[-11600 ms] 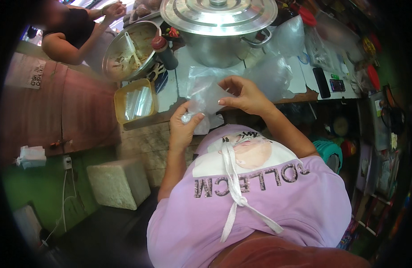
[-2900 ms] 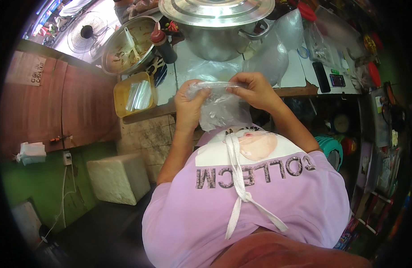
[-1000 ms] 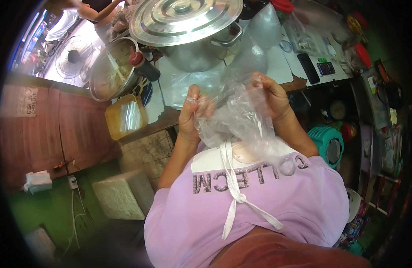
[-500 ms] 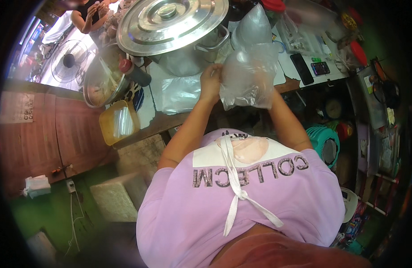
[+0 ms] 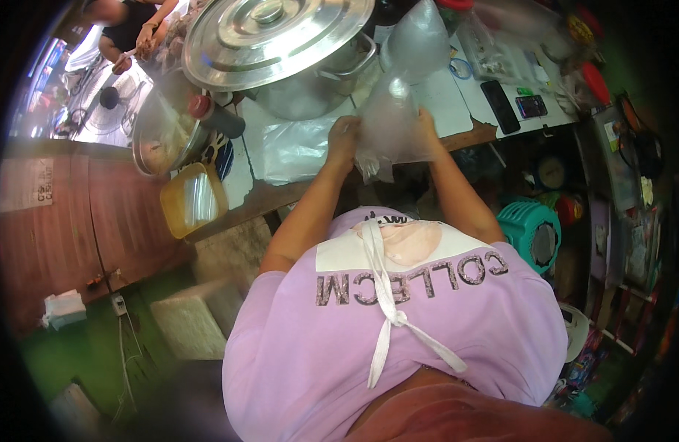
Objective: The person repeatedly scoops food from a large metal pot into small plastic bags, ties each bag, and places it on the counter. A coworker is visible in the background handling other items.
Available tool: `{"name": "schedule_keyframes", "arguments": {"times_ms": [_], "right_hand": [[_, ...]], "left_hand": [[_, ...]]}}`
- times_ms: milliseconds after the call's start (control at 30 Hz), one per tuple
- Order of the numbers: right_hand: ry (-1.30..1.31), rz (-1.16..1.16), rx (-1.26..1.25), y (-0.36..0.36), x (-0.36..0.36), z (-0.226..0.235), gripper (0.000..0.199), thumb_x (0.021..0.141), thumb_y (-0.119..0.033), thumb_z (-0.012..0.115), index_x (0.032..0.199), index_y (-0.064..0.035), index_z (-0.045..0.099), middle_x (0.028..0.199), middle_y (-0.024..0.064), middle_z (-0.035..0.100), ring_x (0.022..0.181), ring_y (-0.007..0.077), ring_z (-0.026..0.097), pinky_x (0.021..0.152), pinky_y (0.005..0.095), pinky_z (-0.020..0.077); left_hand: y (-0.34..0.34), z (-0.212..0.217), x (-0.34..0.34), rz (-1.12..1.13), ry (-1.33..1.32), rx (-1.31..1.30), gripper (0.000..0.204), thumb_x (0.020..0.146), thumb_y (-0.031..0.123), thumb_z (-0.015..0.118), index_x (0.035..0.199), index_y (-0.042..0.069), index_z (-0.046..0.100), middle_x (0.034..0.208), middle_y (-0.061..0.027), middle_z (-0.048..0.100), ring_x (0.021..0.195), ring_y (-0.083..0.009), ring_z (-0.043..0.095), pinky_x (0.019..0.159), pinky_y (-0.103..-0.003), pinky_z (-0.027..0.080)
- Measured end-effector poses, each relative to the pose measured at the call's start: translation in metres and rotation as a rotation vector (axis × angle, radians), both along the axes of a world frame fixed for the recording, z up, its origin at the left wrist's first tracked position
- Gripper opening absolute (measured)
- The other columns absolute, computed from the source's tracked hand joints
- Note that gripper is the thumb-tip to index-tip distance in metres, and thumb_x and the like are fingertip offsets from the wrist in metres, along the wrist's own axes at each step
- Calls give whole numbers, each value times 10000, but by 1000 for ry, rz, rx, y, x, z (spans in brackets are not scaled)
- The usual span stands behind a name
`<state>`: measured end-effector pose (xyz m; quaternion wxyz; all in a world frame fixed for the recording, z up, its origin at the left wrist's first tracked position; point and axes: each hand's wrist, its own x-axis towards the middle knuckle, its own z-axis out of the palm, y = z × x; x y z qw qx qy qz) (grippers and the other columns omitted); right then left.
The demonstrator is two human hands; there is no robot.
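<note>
A clear plastic bag point(image 5: 389, 127) is held up between my hands at the table's front edge, its lower end hanging crumpled. My left hand point(image 5: 344, 138) is closed on its left side. On its right side my right hand point(image 5: 426, 134) grips it too, its fingers partly hidden behind the film. Just beyond stands another cloudy plastic bag point(image 5: 422, 44), upright and narrowing to a point. A flat stack of clear plastic bags point(image 5: 294, 151) lies on the table left of my left hand.
A large lidded metal pot point(image 5: 280, 44) stands behind the stack. To the left are a red-capped bottle point(image 5: 220, 118), a metal basin point(image 5: 149, 144) and a yellow tub point(image 5: 179, 200). Phones point(image 5: 499, 107) lie at the right. A co-worker's hands point(image 5: 137, 48) show at the far left.
The bag between my hands has gone from wide and puffed to narrower and tapered. My right hand has moved left, closer to the other. The co-worker's hands have dropped lower.
</note>
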<state>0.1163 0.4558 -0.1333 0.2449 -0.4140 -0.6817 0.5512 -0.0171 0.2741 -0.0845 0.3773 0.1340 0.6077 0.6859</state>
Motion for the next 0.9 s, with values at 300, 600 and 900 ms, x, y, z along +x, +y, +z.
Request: {"name": "schedule_keyframes", "arguments": {"times_ms": [300,600,900], "right_hand": [[358,264,521,-65,-5,146,1083,585,-457,916,1415,-36,362,1343,153,504,1254,295,497,1018,389,430],[-107,439,530,-84,29,52,812,784,-269,805,1380,39,347,1198,230,595,1115,332,588,978,412,454],[196,602,53,-176,38,137,331,839,-118,708,1113,20,585,1039,89,645,958,169,604,858,296,472]], "left_hand": [[-34,68,26,-305,816,-116,810,758,175,746,1452,60,343,1348,-224,432,1227,-381,483,1017,-427,428],[-48,36,11,-208,903,-116,668,780,235,751,1352,37,469,1262,-219,503,1152,-356,524,1031,-405,411],[-121,113,28,-265,499,47,336,874,160,696,1193,70,640,1008,-71,577,928,-150,536,830,-286,433]]}}
